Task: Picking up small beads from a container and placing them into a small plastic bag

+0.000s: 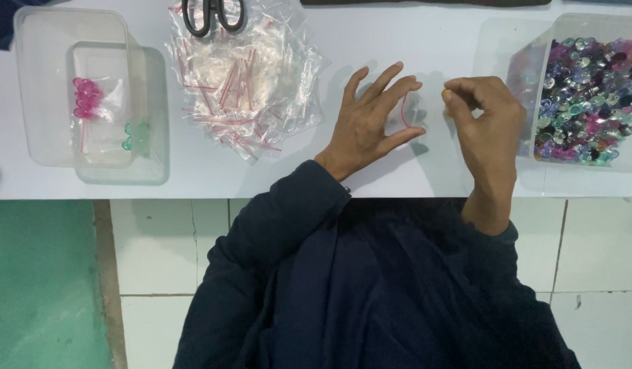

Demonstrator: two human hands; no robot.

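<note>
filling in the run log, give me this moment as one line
left hand: holds small clear zip bag open | right hand: pinches small yellow piece beside bag | bin of coloured pieces at right

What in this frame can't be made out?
Head view:
- Scissors: blades cut off by the top edge.
- Small yellow piece in the right hand: too small to identify.
- Small clear bag at the left hand: contents not discernible.

I count two hands, left hand (pixel 367 119) and right hand (pixel 483 126), three clear tubs beside them, one pair of scissors (pixel 213 15).
</note>
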